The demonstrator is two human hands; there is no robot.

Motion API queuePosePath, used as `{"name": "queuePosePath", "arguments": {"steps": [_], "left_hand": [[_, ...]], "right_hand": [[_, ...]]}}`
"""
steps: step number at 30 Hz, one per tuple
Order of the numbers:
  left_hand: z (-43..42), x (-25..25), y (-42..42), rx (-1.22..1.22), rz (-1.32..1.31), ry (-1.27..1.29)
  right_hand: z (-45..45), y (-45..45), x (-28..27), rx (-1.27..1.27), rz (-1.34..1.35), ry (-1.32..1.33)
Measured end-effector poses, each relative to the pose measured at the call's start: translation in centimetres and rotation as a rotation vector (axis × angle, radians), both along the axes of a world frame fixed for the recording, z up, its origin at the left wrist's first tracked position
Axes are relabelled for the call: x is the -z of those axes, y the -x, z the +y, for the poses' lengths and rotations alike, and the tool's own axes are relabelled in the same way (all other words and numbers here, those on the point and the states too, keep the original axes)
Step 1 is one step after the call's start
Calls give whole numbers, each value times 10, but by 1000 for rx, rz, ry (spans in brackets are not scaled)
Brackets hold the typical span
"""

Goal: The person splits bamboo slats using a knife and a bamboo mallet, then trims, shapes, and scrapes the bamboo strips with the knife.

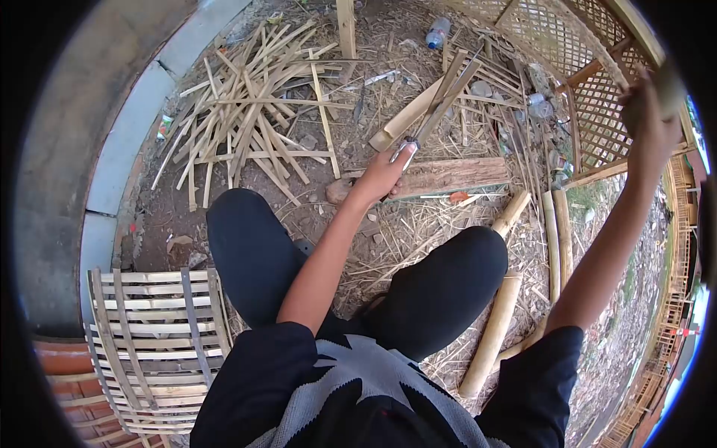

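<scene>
"Tan bamboo lattice [594,97] is the biggest thing out there, at two o'clock. What comes below it in size?"

"The heap of split strips [258,112], between ten and eleven, then the slatted panel [160,343] at eight. A round bamboo pole [491,336] lies toward half past four, and a rough timber block [463,176] sits at two, close to the centre."

"And the split bamboo piece [403,118]?"

"Near one o'clock, just beyond the block. The long knife [447,102] lies along it; whether the edge is in the bamboo, I can't tell."

"How should the bamboo handle?"

"Light and stiff, I'd judge, springy along its length, smooth and a bit slippery on the rind, with splintery edges. I'd take it by the broad faces, away from the blade."

"The knife?"

"Rigid and heavier for its size, likely. The handle is the only sensible hold, and the left hand [385,176] is there, just past twelve, its fingers wrapped round it."

"The right hand [644,112]?"

"Raised at two o'clock, well apart from the left, clasped on a pale, bulky piece [670,88]. It's blurred, so I can't name it; it looks solid, probably weighty, and best held at a narrower end, if it has one."

"Smallest?"

"A plastic bottle [438,33], nearly one o'clock: thin, easily crushed."
</scene>
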State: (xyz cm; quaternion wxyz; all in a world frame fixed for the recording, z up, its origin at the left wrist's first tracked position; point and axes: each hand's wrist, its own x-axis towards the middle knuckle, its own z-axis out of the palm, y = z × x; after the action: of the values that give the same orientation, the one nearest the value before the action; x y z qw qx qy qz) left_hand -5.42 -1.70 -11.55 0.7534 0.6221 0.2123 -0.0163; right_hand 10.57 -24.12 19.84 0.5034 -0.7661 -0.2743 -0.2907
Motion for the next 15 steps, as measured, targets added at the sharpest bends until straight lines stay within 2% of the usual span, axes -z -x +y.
{"name": "queuePosePath", "arguments": {"steps": [2, 3, 4, 6, 7, 9, 11, 13, 14, 15], "left_hand": [[-1, 11, -7, 10, -32, -31], [-3, 16, -5, 19, -40, -43], [-7, 16, -1, 30, -19, -49], [-9, 5, 2, 28, -8, -77], [-12, -5, 0, 15, 49, 23], [-12, 31, -1, 54, 23, -66], [-4, 42, -14, 85, 31, -122], [-15, 47, -7, 92, 116, -76], [-14, 45, -7, 87, 111, -79], [-12, 40, -9, 85, 104, -88]], "right_hand": [[5, -5, 11, -17, -143, -226], [8, -13, 51, 11, -220, -198], [7, -22, 118, 67, -158, -5], [-4, -22, 236, 101, 220, 735], [-13, -17, 253, 83, 346, 985], [-19, -18, 217, 80, 325, 886], [-23, -18, 150, 103, 113, 838], [-26, -14, 83, 195, 118, 677], [-29, -10, 53, 153, 110, 560], [-36, -13, 29, 206, -10, 520]]}}
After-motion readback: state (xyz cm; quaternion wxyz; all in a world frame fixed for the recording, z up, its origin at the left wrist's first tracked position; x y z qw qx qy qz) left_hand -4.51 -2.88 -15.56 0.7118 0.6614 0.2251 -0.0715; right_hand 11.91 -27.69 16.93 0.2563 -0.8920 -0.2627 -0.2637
